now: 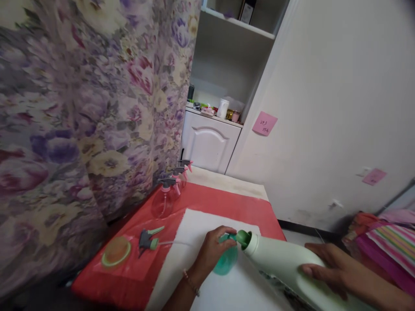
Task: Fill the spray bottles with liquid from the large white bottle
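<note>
My left hand [214, 244], a beaded bracelet at its wrist, is closed round the neck of a small green see-through bottle [226, 261] on a white cloth. My right hand [330, 265] grips a big pale green detergent jug [282, 255], tipped so its green spout [244, 237] meets the small bottle's mouth. Whether liquid is flowing I cannot tell. Left of my left hand lies a grey-and-green spray head [149, 242], its thin tube reaching onto the cloth. Beside it is a round, orange-brown cap-like thing [116, 251] with a pale green rim.
Several clear spray bottles [163, 203] with pink-and-grey heads line the left edge of the red-covered table [223, 196]. A floral curtain [97, 129] hangs at left. Behind stands a white cabinet [207, 140]; folded striped fabric [394, 242] lies at right.
</note>
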`<state>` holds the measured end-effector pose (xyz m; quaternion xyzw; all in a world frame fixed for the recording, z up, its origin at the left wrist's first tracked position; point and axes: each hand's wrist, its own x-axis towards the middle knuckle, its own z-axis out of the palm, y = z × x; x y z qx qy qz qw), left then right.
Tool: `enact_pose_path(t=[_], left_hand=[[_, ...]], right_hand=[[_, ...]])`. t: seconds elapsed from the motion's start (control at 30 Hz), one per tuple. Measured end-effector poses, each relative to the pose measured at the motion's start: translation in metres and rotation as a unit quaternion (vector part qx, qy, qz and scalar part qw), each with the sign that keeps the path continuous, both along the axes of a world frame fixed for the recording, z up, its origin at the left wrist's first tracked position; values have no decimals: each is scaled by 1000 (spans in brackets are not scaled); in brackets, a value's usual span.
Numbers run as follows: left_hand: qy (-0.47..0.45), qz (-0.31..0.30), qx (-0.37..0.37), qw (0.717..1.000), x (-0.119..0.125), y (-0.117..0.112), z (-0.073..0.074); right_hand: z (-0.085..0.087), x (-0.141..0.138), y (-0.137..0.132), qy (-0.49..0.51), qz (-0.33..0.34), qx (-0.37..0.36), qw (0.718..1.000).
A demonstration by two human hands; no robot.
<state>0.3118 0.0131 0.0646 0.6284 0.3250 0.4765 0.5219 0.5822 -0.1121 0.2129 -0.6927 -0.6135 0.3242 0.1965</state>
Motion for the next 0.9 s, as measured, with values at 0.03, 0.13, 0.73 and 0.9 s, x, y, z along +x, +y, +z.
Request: enact_pose_path(t=[0.03,0.13,0.73,0.9], left_hand=[[-2,-5,-1,1000,0,0,0],[-9,-17,0,1000,1,1,0],[7,-19,2,1000,2,1,1],[13,-14,0,1000,2,-1,4]], right_hand=[[1,0,1,-6,9,-17,1000],[7,-3,4,-19,48,-66,997],[31,-18,12,-73,84,-72,991],[29,-11,17,-62,78,-63,993]])
